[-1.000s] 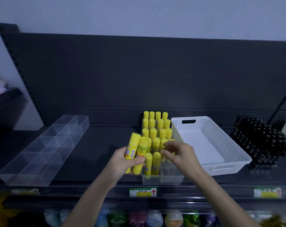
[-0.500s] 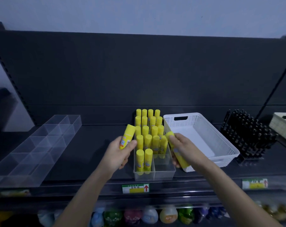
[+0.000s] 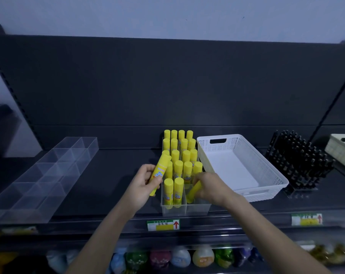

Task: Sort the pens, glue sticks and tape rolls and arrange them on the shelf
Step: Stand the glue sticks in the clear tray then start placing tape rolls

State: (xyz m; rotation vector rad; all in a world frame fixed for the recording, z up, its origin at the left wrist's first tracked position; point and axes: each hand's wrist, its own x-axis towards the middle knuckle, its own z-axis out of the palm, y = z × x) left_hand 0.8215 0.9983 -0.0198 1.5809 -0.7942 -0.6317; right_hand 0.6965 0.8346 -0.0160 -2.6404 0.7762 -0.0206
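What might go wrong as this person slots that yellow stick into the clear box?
The tilted glue stick in the right hand leans into the clear organizer at a slant and may topple the two front glue sticks beside it. The organizer stands near the shelf front edge; a push might slide it off. The left hand holds a second glue stick close to the back rows and may bump them.

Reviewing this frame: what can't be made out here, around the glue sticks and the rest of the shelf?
Head view only:
1. The glue stick in the right hand: its upper end is covered by the fingers; whether it touches the clear organiser's floor is unclear.
2. The price label: print too small.
3. The beige basket: cut off by the right edge.
4. The round items on the lower shelf: blurred, dim.
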